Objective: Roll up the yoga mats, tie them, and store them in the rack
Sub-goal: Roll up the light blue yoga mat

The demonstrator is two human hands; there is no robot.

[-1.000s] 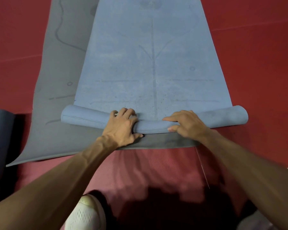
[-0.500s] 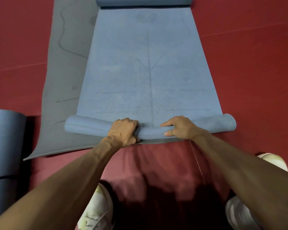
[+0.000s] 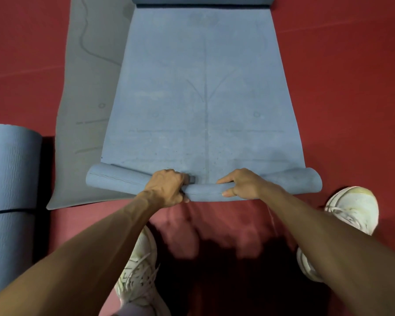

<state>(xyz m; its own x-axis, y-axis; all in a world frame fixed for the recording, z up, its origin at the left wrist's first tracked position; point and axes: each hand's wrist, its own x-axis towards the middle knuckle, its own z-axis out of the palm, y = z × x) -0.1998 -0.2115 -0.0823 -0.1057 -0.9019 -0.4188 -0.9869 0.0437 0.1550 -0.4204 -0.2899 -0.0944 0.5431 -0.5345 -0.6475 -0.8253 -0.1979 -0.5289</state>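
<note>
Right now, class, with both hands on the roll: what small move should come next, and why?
Probably push the roll one turn forward. The left hand and right hand grip its middle, the roll is thin, and most of the mat lies flat ahead.

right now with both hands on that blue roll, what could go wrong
The left hand and right hand both grip the blue mat near the middle of its roll, so the free ends may wind loose or skewed. The grey mat lies right under it, and its near edge could get caught in the roll.
</note>
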